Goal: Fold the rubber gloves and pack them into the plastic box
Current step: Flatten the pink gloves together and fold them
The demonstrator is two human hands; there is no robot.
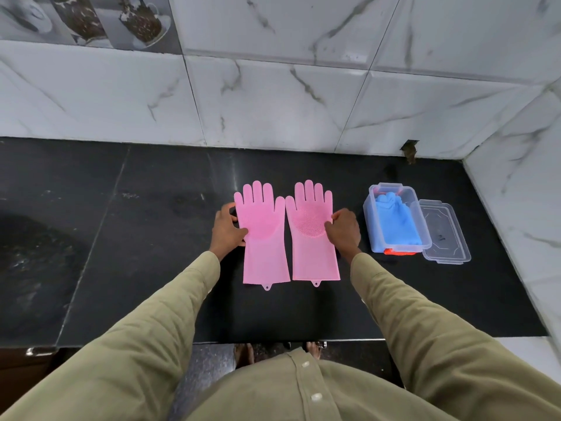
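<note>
Two pink rubber gloves lie flat and side by side on the black counter, fingers pointing at the wall. My left hand (227, 230) rests on the outer edge of the left pink glove (263, 238), fingers spread. My right hand (344, 230) rests on the outer edge of the right pink glove (312, 238), which shows a bristled palm. To the right stands a clear plastic box (372, 220) holding folded blue gloves (397, 223), with something orange under them at the near end. Neither hand grips anything.
The box's clear lid (446, 232) lies flat just right of the box. The black counter (121, 238) runs to marble-tiled walls at the back and right. Its front edge is close to my body.
</note>
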